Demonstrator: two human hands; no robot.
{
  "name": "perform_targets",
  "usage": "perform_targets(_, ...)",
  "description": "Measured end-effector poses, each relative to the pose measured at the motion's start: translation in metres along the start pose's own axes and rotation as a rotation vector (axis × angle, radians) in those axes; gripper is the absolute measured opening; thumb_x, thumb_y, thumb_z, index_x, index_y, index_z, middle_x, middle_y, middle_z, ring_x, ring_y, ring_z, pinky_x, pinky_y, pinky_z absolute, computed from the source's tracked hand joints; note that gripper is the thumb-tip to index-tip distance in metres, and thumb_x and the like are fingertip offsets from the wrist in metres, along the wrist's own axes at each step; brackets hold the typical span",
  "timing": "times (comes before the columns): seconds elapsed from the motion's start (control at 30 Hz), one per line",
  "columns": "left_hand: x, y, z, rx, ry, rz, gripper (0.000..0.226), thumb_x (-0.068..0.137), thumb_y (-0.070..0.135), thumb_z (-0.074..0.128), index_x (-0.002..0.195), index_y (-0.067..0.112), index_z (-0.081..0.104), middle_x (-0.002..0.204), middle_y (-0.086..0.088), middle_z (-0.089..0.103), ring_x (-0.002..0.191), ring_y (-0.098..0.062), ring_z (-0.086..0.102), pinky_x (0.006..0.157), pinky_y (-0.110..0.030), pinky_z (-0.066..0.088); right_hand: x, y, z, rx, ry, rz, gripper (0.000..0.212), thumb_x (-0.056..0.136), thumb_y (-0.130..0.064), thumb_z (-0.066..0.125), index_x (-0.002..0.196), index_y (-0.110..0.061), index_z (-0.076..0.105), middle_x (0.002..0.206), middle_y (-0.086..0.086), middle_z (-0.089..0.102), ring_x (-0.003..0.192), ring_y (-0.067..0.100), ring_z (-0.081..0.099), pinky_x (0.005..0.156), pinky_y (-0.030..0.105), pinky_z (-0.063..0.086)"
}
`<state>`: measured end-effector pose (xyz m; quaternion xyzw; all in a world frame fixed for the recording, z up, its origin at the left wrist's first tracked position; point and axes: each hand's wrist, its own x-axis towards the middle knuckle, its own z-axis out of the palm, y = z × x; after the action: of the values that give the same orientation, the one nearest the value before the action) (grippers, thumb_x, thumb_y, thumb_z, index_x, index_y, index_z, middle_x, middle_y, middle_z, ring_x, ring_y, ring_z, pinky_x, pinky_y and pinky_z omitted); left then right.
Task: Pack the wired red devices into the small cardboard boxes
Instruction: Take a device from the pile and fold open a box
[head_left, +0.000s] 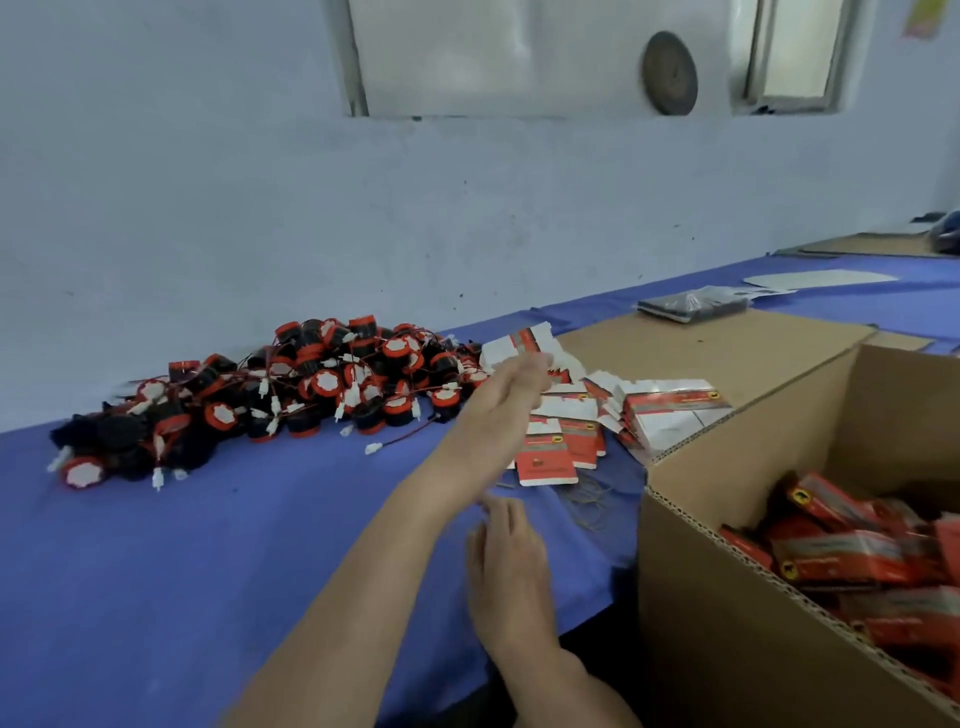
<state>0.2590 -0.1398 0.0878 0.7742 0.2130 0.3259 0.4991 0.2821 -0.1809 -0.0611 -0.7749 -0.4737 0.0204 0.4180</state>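
My left hand (511, 387) reaches across the table (208, 545) to the flattened small cardboard boxes (660, 415); blur hides whether it grips one. My right hand (506, 561) hovers nearer me, fingers relaxed, holding nothing. The wired red devices (291, 395) lie heaped at left. A large carton (727, 571) at right holds filled boxes (857, 551).

A heap of wired devices (291, 395) lies on the counter (208, 545) at centre left of the frame, and small cardboard boxes (571, 436) lie scattered just right of it. A large carton (727, 571) stands at lower right, in front of them, with more boxes (857, 551) in it. A wrapped bundle (691, 305) lies behind it, at upper right.
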Motion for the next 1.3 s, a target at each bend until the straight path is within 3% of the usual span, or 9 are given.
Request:
perform_targets(0.07, -0.014, -0.044, -0.037, 0.202, 0.066, -0.112, 0.025, 0.102, 0.056, 0.035, 0.121, 0.050, 0.050, 0.120, 0.037, 0.055, 0.123, 0.006, 0.049, 0.088, -0.008, 0.037, 0.005, -0.002, 0.007, -0.065, -0.065, -0.025, 0.039, 0.102, -0.024, 0.042, 0.141, -0.032, 0.045, 0.133, -0.009, 0.050, 0.115, 0.020, 0.053, 0.095, 0.033, 0.039)
perform_targets(0.1, -0.021, -0.073, -0.058, 0.342, 0.111, -0.179, 0.030, 0.103, 0.053, 0.035, 0.130, 0.045, 0.047, 0.132, 0.030, 0.051, 0.132, -0.003, 0.045, 0.092, -0.011, 0.037, 0.007, -0.004, 0.011, -0.098, -0.092, -0.031, 0.040, 0.102, -0.025, 0.041, 0.141, -0.035, 0.041, 0.135, -0.010, 0.048, 0.117, 0.018, 0.051, 0.097, 0.031, 0.037)
perform_targets(0.17, -0.041, -0.127, -0.095, 0.758, 0.176, -0.370, 0.048, 0.106, 0.047, 0.031, 0.150, 0.028, 0.033, 0.158, 0.004, 0.032, 0.146, -0.019, 0.028, 0.113, -0.030, 0.029, 0.014, -0.005, 0.021, -0.189, -0.146, -0.053, 0.039, 0.103, -0.030, 0.037, 0.141, -0.037, 0.037, 0.138, -0.011, 0.045, 0.122, 0.015, 0.048, 0.100, 0.030, 0.034)
perform_targets(0.23, -0.063, -0.166, -0.121, 1.047, 0.194, -0.547, 0.052, 0.107, 0.044, 0.027, 0.154, 0.023, 0.027, 0.163, -0.005, 0.023, 0.149, -0.024, 0.020, 0.121, -0.040, 0.016, 0.019, -0.004, 0.030, -0.243, -0.204, -0.064, 0.037, 0.104, -0.032, 0.033, 0.141, -0.035, 0.037, 0.140, -0.009, 0.044, 0.125, 0.016, 0.045, 0.103, 0.032, 0.032)
perform_targets(0.37, -0.072, -0.192, -0.133, 1.056, 0.290, -0.489, 0.041, 0.105, 0.038, 0.032, 0.143, 0.028, 0.042, 0.151, 0.003, 0.041, 0.139, -0.021, 0.034, 0.119, -0.036, 0.021, 0.030, -0.001, 0.042, -0.375, -0.261, -0.098, 0.036, 0.104, -0.035, 0.031, 0.137, -0.031, 0.045, 0.143, -0.005, 0.042, 0.126, 0.020, 0.043, 0.105, 0.035, 0.029)
perform_targets(0.6, -0.072, -0.197, -0.133, 1.043, 0.309, -0.452, 0.039, 0.103, 0.036, 0.033, 0.140, 0.029, 0.044, 0.147, 0.003, 0.042, 0.139, -0.021, 0.033, 0.120, -0.036, 0.019, 0.042, -0.008, 0.054, -0.439, -0.324, -0.119, 0.045, 0.107, -0.038, 0.025, 0.151, -0.029, 0.034, 0.161, -0.002, 0.028, 0.145, 0.020, 0.028, 0.120, 0.036, 0.015)
perform_targets(0.87, -0.075, -0.203, -0.135, 1.016, 0.301, -0.454, 0.040, 0.104, 0.037, 0.029, 0.142, 0.030, 0.040, 0.152, 0.003, 0.035, 0.143, -0.019, 0.025, 0.122, -0.038, 0.014, 0.062, -0.013, 0.058, -0.337, -0.272, -0.103, 0.043, 0.105, -0.033, 0.035, 0.148, -0.033, 0.040, 0.149, -0.004, 0.044, 0.136, 0.019, 0.040, 0.115, 0.035, 0.026)
perform_targets(1.1, -0.077, -0.205, -0.129, 1.061, 0.265, -0.428, 0.045, 0.104, 0.041, 0.026, 0.147, 0.032, 0.034, 0.160, 0.003, 0.025, 0.148, -0.018, 0.018, 0.123, -0.038, 0.009, 0.099, -0.022, 0.088, -0.352, -0.338, -0.228, 0.048, 0.107, -0.029, 0.032, 0.155, -0.028, 0.030, 0.164, 0.002, 0.025, 0.154, 0.021, 0.012, 0.125, 0.048, 0.006)
perform_targets(1.3, -0.075, -0.205, -0.131, 1.051, 0.278, -0.423, 0.044, 0.103, 0.043, 0.028, 0.146, 0.034, 0.036, 0.159, 0.005, 0.025, 0.147, -0.016, 0.018, 0.123, -0.038, 0.010, 0.106, -0.007, 0.100, -0.420, -0.449, -0.128, 0.051, 0.108, -0.037, 0.022, 0.158, -0.028, 0.021, 0.169, 0.005, 0.010, 0.156, 0.028, 0.001, 0.124, 0.051, -0.002)
